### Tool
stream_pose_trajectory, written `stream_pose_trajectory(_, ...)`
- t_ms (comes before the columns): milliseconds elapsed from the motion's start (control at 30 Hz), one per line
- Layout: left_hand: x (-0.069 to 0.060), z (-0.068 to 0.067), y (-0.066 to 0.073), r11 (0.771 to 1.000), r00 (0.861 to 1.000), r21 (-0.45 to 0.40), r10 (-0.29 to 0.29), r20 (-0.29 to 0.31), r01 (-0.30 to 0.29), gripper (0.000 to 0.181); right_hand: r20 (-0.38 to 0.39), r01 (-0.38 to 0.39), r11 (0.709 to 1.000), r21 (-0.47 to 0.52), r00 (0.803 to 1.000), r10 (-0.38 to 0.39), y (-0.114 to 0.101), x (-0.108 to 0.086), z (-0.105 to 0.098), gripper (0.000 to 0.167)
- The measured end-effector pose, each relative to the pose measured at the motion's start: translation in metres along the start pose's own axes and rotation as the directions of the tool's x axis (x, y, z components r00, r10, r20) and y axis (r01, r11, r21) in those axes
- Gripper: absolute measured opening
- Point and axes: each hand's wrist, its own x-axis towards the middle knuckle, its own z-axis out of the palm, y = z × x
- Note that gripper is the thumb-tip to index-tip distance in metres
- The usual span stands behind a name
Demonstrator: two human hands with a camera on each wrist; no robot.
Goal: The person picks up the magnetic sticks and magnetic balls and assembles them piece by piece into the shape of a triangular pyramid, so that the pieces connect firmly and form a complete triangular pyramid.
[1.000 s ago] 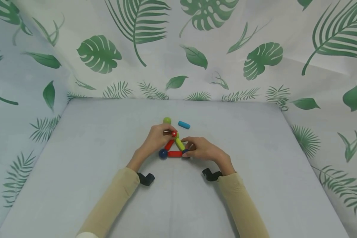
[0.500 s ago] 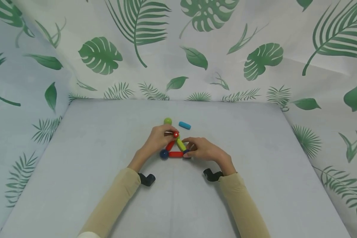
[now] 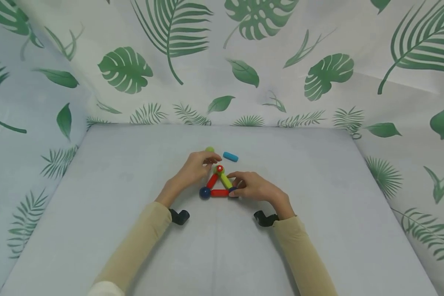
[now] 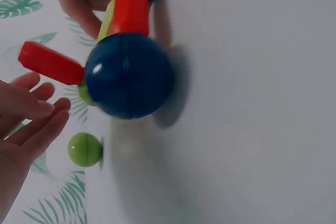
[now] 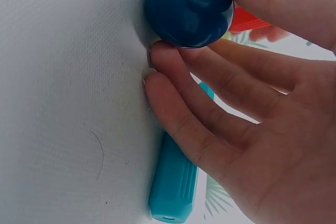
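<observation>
A triangle of two red rods point(image 3: 220, 193) and a yellow-green rod point(image 3: 226, 181) lies on the table, with dark blue balls point(image 3: 205, 193) at its near corners and a green ball at the far one. From that far corner another red rod point(image 4: 50, 62) stands up, held by no hand. My left hand point(image 3: 197, 167) is beside it, fingers relaxed and holding nothing. My right hand point(image 3: 257, 187) grips the near right blue ball point(image 5: 190, 8) between thumb and fingers.
Behind my left hand sits a loose green ball point(image 4: 85, 149), partly hidden in the head view. A blue rod point(image 3: 230, 156) lies beyond the triangle, near my right fingers. Leaf-patterned cloth rises behind the table point(image 3: 318, 164).
My left hand has let go of the upright red rod and moved slightly left and away. The rod stays standing on the far corner. My right hand keeps its grip on the blue ball.
</observation>
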Motion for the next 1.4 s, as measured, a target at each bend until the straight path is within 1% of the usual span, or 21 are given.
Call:
stream_pose_trajectory(167,0.019,-0.012,0.003,0.997,0.999,0.063,0.033,0.033,-0.035,0.027,-0.002,-0.006,1.000,0.004,1.000,0.006,-0.001,0.001,-0.001,0.057)
stream_pose_trajectory(267,0.029,-0.016,0.006,0.994,0.996,0.100,0.046,0.074,-0.054,0.025,-0.001,-0.004,1.000,0.013,1.000,0.004,-0.001,0.001,0.000,0.056)
stream_pose_trajectory(433,0.046,-0.019,0.006,0.986,0.987,0.155,0.043,0.156,-0.067,0.025,0.000,-0.018,1.000,0.024,1.000,0.018,-0.001,0.000,0.002,0.056)
stream_pose_trajectory(533,0.057,-0.020,0.005,0.979,0.976,0.186,0.044,0.213,-0.085,0.025,-0.002,-0.028,0.999,0.032,1.000,0.028,0.001,0.000,0.001,0.056)
stream_pose_trajectory(633,0.069,-0.018,0.005,0.969,0.961,0.220,0.054,0.270,-0.116,0.025,-0.001,-0.032,0.999,0.041,0.999,0.032,0.001,0.000,0.001,0.056)
stream_pose_trajectory(733,0.080,-0.014,0.005,0.959,0.947,0.242,0.065,0.315,-0.147,0.025,-0.001,-0.035,0.998,0.043,0.999,0.035,0.001,0.001,0.002,0.056)
stream_pose_trajectory(900,0.095,-0.004,0.004,0.950,0.924,0.253,0.080,0.373,-0.184,0.027,-0.007,-0.025,0.999,0.041,1.000,0.026,0.001,0.001,0.003,0.055)
stream_pose_trajectory(1000,0.101,0.004,0.002,0.940,0.910,0.278,0.073,0.408,-0.199,0.029,-0.007,-0.022,0.999,0.043,1.000,0.022,0.001,0.000,0.004,0.055)
stream_pose_trajectory(1067,0.104,0.007,0.001,0.927,0.902,0.307,0.067,0.427,-0.214,0.030,-0.008,-0.021,0.999,0.046,1.000,0.021,0.001,0.000,0.004,0.055)
stream_pose_trajectory(1133,0.105,0.009,0.000,0.916,0.896,0.331,0.063,0.439,-0.227,0.030,-0.010,-0.012,0.999,0.048,1.000,0.012,0.001,0.000,0.004,0.055)
stream_pose_trajectory(1200,0.104,0.010,0.000,0.908,0.894,0.348,0.059,0.445,-0.233,0.029,-0.014,-0.003,0.999,0.048,1.000,0.004,0.001,-0.001,0.004,0.055)
stream_pose_trajectory(1233,0.104,0.009,0.000,0.906,0.894,0.351,0.062,0.444,-0.237,0.029,-0.016,0.001,0.999,0.048,1.000,0.000,0.000,-0.001,0.004,0.055)
stream_pose_trajectory(1300,0.103,0.007,0.001,0.908,0.896,0.348,0.059,0.441,-0.231,0.028,-0.017,0.008,0.999,0.047,1.000,-0.007,0.000,-0.001,0.003,0.054)
stream_pose_trajectory(1333,0.101,0.006,0.001,0.912,0.900,0.345,0.057,0.432,-0.223,0.028,-0.016,0.011,0.999,0.044,1.000,-0.010,0.000,-0.002,0.003,0.054)
stream_pose_trajectory(1400,0.098,0.001,0.004,0.925,0.911,0.324,0.052,0.408,-0.199,0.027,-0.018,0.011,0.999,0.034,1.000,-0.011,0.001,-0.001,0.002,0.054)
